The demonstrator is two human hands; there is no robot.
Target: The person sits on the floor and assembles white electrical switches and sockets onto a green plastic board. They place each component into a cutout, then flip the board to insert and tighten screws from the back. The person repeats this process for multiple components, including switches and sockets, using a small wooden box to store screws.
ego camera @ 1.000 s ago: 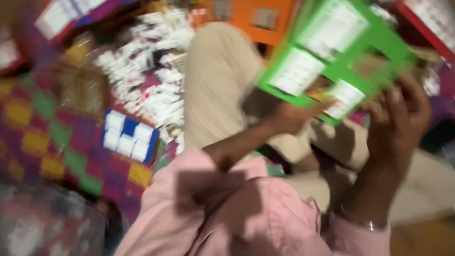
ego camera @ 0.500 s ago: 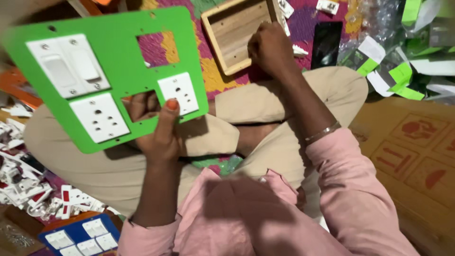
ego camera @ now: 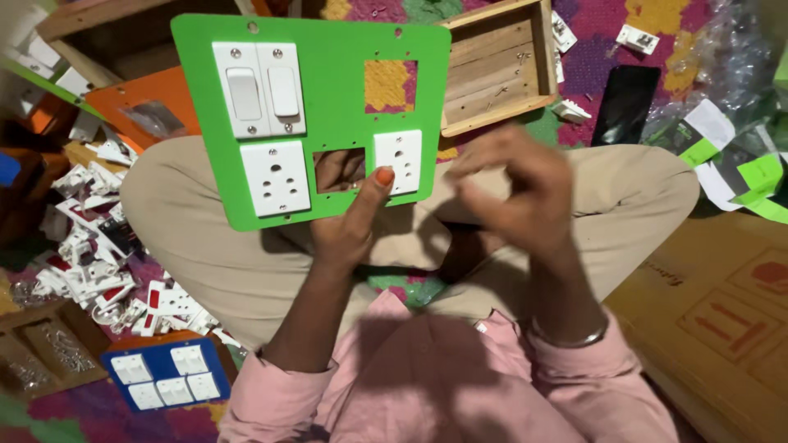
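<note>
Left hand (ego camera: 349, 226) fingers clamped on green switch plate (ego camera: 328, 98) near edge; right hand (ego camera: 513, 193) fingers pinched together, contents unclear; one-handed grip, plate may tip

A pink shirt (ego camera: 427, 377) is worn, long sleeves rolled or pushed up a bit at the forearms. Beige trousers (ego camera: 205, 221) are seen on both legs. A thin silver bangle (ego camera: 570, 338) is worn on the right wrist, and the left thumbnail (ego camera: 384, 175) is painted orange.
</note>
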